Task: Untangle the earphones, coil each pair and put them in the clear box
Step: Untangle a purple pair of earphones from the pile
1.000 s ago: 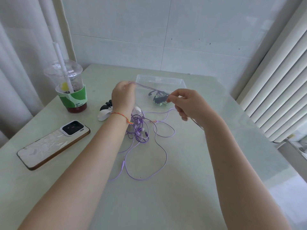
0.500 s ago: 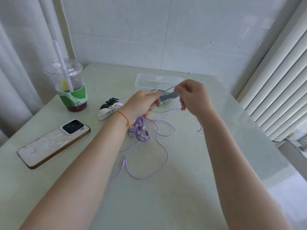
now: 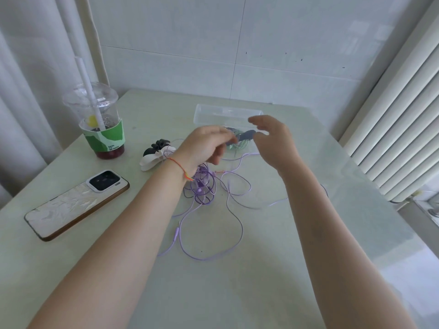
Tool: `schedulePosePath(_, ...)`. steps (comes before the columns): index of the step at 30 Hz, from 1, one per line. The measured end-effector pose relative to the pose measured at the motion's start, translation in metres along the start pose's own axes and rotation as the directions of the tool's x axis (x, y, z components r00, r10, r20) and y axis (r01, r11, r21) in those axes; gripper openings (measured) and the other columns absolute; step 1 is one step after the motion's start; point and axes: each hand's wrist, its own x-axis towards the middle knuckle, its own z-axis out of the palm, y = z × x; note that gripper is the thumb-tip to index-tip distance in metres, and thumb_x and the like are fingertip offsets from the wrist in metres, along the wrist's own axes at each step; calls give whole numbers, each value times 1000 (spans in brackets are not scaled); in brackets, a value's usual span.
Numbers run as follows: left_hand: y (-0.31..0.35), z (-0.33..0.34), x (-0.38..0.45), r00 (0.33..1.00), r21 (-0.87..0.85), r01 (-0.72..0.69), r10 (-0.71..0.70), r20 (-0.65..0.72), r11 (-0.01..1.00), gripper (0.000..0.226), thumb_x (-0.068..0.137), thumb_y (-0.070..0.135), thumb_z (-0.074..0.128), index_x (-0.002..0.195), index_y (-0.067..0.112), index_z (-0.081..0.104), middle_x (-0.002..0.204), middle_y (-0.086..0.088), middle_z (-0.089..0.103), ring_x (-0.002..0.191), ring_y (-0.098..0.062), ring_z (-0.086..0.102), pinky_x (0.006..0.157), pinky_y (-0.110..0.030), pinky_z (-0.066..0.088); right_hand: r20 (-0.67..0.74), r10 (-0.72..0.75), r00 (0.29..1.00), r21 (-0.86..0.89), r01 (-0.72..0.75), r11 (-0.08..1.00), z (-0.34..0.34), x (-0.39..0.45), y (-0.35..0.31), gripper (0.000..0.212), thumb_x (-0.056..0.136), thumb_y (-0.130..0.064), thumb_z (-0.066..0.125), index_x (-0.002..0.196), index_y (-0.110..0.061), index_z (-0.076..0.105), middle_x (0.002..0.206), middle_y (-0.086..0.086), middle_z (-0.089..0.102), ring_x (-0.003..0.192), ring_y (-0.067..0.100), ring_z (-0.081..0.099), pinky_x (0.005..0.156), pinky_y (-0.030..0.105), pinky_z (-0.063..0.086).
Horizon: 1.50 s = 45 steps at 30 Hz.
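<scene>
1. The left hand (image 3: 204,148) hovers at centre frame above the table, its fingers loosely curled and blurred; whether they pinch a cord cannot be told
2. The right hand (image 3: 273,141) is raised just right of it, fingers spread apart and relaxed, gripping nothing
3. Between the two hands, a grey earphone piece (image 3: 247,135) shows, with a small bundle of pale green earphones (image 3: 238,146) just beneath it; whether these lie inside the box or in front of it cannot be told
4. Directly behind the hands, the clear box (image 3: 213,112) stands open on the table toward the upper centre of the frame
5. Below the left wrist, the purple earphones (image 3: 204,186) lie in a dense knot, with loose loops trailing toward the lower centre and right across the table (image 3: 237,293)
6. A red string bracelet (image 3: 179,166) circles the left wrist
7. Left of the left hand, a black-and-white hair clip (image 3: 154,154) rests on the table
8. In the left of the frame a phone (image 3: 76,203) lies face down, camera side up
9. In the upper left, a plastic cup (image 3: 99,122) with a white straw, a green sleeve and dark red drink stands near the curtain (image 3: 28,91)
</scene>
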Motion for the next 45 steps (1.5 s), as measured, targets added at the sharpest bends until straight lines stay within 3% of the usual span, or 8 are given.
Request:
schedulePosePath(5, -6, 9, 0, 999, 123, -23, 17, 49, 992, 17, 96, 17, 59, 83, 15, 70, 64, -3, 63, 55, -19, 59, 71, -32, 47, 207, -125, 970, 188, 86, 978, 3, -12, -19, 45, 81, 8, 40, 109, -17, 64, 98, -1, 69, 78, 8, 63, 75, 23, 52)
schedulePosePath(11, -11, 8, 2, 998, 284, -50, 55, -11, 957, 18, 95, 23, 61, 83, 13, 71, 60, 1, 64, 55, -11, 51, 60, -22, 41, 332, -9, 943, -111, 49, 993, 3, -11, -13, 18, 89, -12, 55, 102, -18, 65, 90, 6, 68, 65, 12, 51, 57, 22, 42)
schedulePosePath(16, -20, 4, 3, 1000, 391, -19, 16, 10, 920, 18, 96, 16, 57, 91, 7, 72, 63, 1, 64, 42, 1, 47, 47, -9, 35, 67, -133, 989, -240, 146, 960, -2, -4, -5, 17, 86, -6, 58, 91, -11, 74, 67, -12, 56, 61, 0, 48, 54, 3, 33)
schedulePosePath(26, -18, 9, 8, 962, 147, -167, 194, -194, 975, 8, 91, 20, 68, 94, 20, 75, 75, 7, 70, 52, -5, 56, 67, -18, 51, -349, -201, 915, 51, 233, 971, -2, -5, -12, 13, 90, -11, 56, 90, -17, 69, 62, -10, 45, 56, 5, 43, 58, 13, 31)
schedulePosePath(33, -27, -2, 2, 981, 450, 12, -98, 168, 893, 27, 80, 17, 78, 105, 17, 67, 85, 2, 68, 81, -11, 59, 82, -22, 45, -270, -195, 943, 68, 221, 973, -4, -7, -15, 13, 89, -8, 58, 89, -14, 70, 51, -9, 36, 47, 9, 34, 52, 19, 29)
schedulePosePath(36, -27, -2, 1, 976, 478, 40, -137, 170, 878, 33, 80, 19, 79, 109, 17, 64, 85, 6, 63, 82, -12, 58, 73, -14, 46, -272, -163, 948, 82, 192, 978, -4, -8, -15, 14, 90, -8, 56, 90, -14, 68, 52, -8, 38, 47, 7, 33, 50, 18, 29)
schedulePosePath(41, -21, -2, 1, 983, 490, 64, -141, 122, 869, 33, 78, 24, 57, 110, 29, 64, 85, 2, 61, 79, -18, 61, 86, -31, 52, -266, -150, 952, 124, 188, 974, -4, -8, -17, 16, 91, -9, 53, 88, -20, 64, 63, 8, 48, 63, 29, 49, 56, 27, 35)
schedulePosePath(45, -14, -1, -1, 983, 329, 99, -143, 113, 939, 29, 91, 2, 46, 111, 8, 66, 86, -2, 67, 72, -18, 60, 63, -10, 49, -265, -140, 954, 147, 183, 972, -5, -9, -18, 15, 92, -10, 53, 88, -21, 63, 64, 5, 48, 74, 36, 56, 54, 26, 35)
